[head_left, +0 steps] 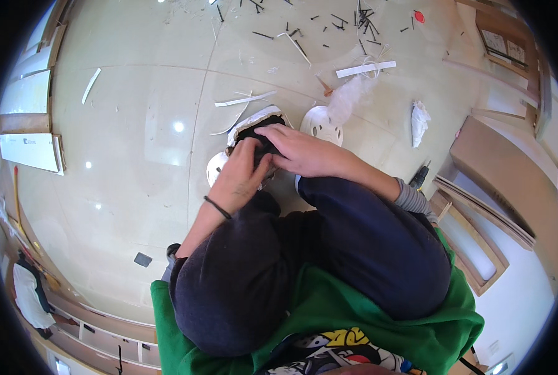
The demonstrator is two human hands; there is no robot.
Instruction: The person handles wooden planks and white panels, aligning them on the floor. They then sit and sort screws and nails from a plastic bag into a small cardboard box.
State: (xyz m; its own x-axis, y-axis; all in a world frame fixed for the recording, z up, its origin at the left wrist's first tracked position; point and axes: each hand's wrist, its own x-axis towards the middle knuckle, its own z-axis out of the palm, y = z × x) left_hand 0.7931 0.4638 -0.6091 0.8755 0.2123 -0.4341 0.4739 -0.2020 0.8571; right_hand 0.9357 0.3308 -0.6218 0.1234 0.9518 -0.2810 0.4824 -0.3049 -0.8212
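Between my feet stands an opened white bag or sack (257,119) with a torn-looking rim and a dark inside. My left hand (236,178) is at its near left side, fingers curled down into the dark opening. From the right, my right hand (304,151) reaches over the same opening, its fingers bent and pressed together close to the left fingertips. What the fingers pinch is dark and too small to make out. On my feet are white clogs, the right clog (321,124) beside the bag and the left clog (216,167) partly behind my left hand.
Black screws (367,22) lie scattered on the tiled floor ahead, with white strips (366,69) and clear plastic wrap (351,100). A crumpled white wrapper (419,124) and a power drill (420,176) lie right. Panels and cardboard (497,169) line the right side, boards (29,153) the left.
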